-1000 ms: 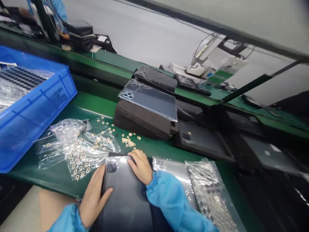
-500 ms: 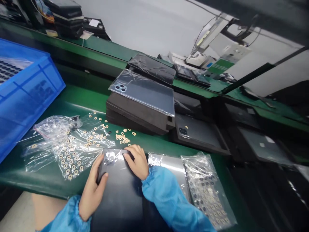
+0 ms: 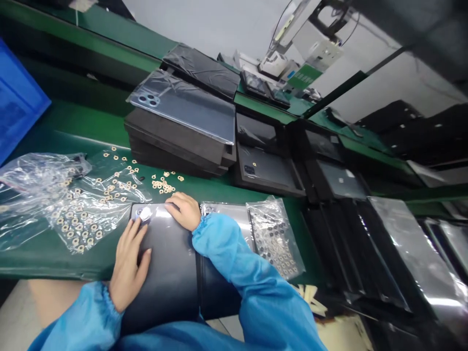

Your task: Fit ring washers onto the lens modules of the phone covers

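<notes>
Tablet (image 3: 168,273) lies back up at the near edge of the green bench (image 3: 91,119), jutting past it toward the person. Against its left side the left hand (image 3: 128,261) rests unclenched, thumb apart, fingertips by the camera bump (image 3: 143,213). The right hand (image 3: 185,210) bends over the far edge; whether it grips, I cannot tell. Rings (image 3: 164,185) lie beyond; another tablet (image 3: 219,290) sits just right.
</notes>
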`<state>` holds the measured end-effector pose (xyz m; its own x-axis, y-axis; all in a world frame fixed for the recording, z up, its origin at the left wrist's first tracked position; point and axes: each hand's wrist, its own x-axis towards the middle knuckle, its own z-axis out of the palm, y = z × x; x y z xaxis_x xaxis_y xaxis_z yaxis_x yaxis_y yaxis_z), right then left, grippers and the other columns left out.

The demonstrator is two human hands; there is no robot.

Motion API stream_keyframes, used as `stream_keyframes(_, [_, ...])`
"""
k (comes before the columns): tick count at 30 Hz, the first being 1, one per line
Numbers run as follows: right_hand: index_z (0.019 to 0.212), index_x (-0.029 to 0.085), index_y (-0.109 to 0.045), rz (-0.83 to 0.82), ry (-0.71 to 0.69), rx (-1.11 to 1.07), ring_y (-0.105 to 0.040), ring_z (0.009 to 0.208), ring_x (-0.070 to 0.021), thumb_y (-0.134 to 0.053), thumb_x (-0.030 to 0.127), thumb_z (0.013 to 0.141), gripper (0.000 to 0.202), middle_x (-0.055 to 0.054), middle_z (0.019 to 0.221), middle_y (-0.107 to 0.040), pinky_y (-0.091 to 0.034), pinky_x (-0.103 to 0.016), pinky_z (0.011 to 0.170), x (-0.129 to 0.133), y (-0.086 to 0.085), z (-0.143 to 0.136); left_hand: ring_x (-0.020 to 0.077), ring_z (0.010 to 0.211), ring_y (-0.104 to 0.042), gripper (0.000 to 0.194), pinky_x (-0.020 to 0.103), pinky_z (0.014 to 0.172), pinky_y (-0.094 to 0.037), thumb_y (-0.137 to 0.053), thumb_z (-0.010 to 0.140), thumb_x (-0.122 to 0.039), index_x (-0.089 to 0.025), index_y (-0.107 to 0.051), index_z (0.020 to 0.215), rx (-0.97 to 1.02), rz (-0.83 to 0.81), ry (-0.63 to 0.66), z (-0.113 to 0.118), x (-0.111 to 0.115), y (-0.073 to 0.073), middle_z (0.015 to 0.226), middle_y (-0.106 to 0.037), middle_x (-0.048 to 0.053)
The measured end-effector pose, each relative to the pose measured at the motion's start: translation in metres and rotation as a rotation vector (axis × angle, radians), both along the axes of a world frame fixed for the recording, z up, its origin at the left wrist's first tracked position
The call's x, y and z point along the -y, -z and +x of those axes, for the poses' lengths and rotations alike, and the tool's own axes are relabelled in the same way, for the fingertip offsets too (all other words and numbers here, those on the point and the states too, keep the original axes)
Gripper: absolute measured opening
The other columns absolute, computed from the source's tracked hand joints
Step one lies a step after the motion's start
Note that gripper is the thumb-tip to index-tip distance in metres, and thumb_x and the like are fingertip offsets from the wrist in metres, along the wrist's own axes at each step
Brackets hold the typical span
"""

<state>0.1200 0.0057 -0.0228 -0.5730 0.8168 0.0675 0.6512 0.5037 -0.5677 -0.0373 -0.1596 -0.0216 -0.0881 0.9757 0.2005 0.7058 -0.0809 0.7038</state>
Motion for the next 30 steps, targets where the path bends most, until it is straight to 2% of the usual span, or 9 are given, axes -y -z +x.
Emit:
stream_keyframes(5, [0.088,0.023,-0.067,0.025,-0.005,-0.094,-0.061,0.089,-0.0129,-0.053,0.028,0.097,0.018,0.0,0.09,-0.067,-0.043,-0.024,0.083,0.0,0.0,0.0,0.0298,0.148,-0.021,0.053,0.053,0.119,-0.026,-0.046,0.095,-0.024,-0.03,-0.034,0.146,-0.055,-0.052,-0.01,0.005,0.003,-0.003,0.161,-0.02,0.008])
stream_keyframes(11, [0.086,0.022,-0.067,0.136,-0.039,-0.109,-0.058,0.096,-0.0194,-0.044,0.028,0.1,0.027,-0.005,0.094,-0.068,-0.039,-0.035,0.088,0.002,0.007,0.005,0.0322,0.148,-0.02,0.079,0.055,0.119,-0.026,-0.058,0.089,-0.038,-0.025,-0.015,0.153,-0.066,-0.08,-0.123,-0.037,-0.023,0.005,0.161,-0.018,0.014])
stream_keyframes(17, [0.079,0.026,-0.066,0.298,-0.297,-0.12,-0.061,0.089,-0.0169,-0.041,0.024,0.1,0.033,-0.001,0.084,-0.071,-0.041,-0.034,0.088,0.056,-0.01,0.02,0.0319,0.143,-0.033,0.086,0.053,0.113,-0.037,-0.059,0.088,-0.041,-0.024,-0.007,0.155,-0.032,-0.102,-0.124,-0.035,-0.013,0.012,0.157,-0.029,0.015])
stream_keyframes(20, [0.088,0.026,-0.065,0.409,-0.369,-0.174,-0.061,0.089,-0.0158,-0.045,0.017,0.098,0.025,0.0,0.086,-0.072,-0.043,-0.033,0.09,0.083,-0.028,0.031,0.0291,0.14,-0.038,0.065,0.049,0.113,-0.038,-0.061,0.088,-0.034,-0.024,-0.034,0.146,-0.106,0.021,-0.115,-0.034,-0.008,0.008,0.15,-0.04,0.013])
stream_keyframes(22, [0.101,0.024,-0.064,0.433,-0.304,-0.2,-0.061,0.095,-0.0177,-0.051,0.017,0.096,0.016,-0.002,0.095,-0.073,-0.043,-0.036,0.093,0.084,-0.035,0.038,0.0242,0.13,-0.049,0.034,0.045,0.115,-0.034,-0.062,0.088,-0.025,-0.029,-0.059,0.121,-0.182,0.146,-0.076,-0.039,-0.007,0.002,0.133,-0.058,0.005])
stream_keyframes(24, [0.115,0.023,-0.059,0.31,-0.147,-0.174,-0.061,0.103,-0.0218,-0.057,0.024,0.094,0.021,-0.007,0.105,-0.071,-0.042,-0.04,0.095,0.072,-0.035,0.046,0.0189,0.112,-0.059,0.019,0.044,0.118,-0.026,-0.061,0.087,-0.02,-0.033,-0.068,0.1,-0.233,0.23,-0.037,-0.048,-0.009,-0.004,0.109,-0.069,-0.002])
stream_keyframes(26, [0.119,0.022,-0.058,0.076,-0.002,-0.114,-0.062,0.103,-0.0241,-0.058,0.03,0.093,0.027,-0.009,0.106,-0.071,-0.044,-0.041,0.093,0.056,-0.03,0.054,0.0153,0.097,-0.063,0.022,0.044,0.12,-0.021,-0.058,0.089,-0.018,-0.034,-0.069,0.1,-0.271,0.237,0.005,-0.056,-0.01,-0.008,0.098,-0.072,-0.004])
stream_keyframes(28, [0.11,0.022,-0.06,-0.098,0.06,-0.071,-0.066,0.09,-0.0207,-0.053,0.027,0.095,0.017,-0.004,0.088,-0.072,-0.047,-0.036,0.087,0.044,-0.025,0.06,0.0128,0.087,-0.065,0.023,0.04,0.118,-0.027,-0.055,0.092,-0.02,-0.031,-0.069,0.106,-0.291,0.258,0.041,-0.061,-0.012,-0.007,0.092,-0.073,-0.004])
stream_keyframes(30, [0.103,0.021,-0.06,-0.129,0.055,-0.038,-0.066,0.072,-0.0148,-0.048,0.02,0.096,0.014,0.003,0.068,-0.069,-0.049,-0.029,0.079,0.038,-0.022,0.061,0.0117,0.082,-0.069,0.021,0.029,0.106,-0.043,-0.053,0.094,-0.028,-0.029,-0.068,0.109,-0.246,0.262,0.027,-0.063,-0.011,0.0,0.09,-0.074,-0.003])
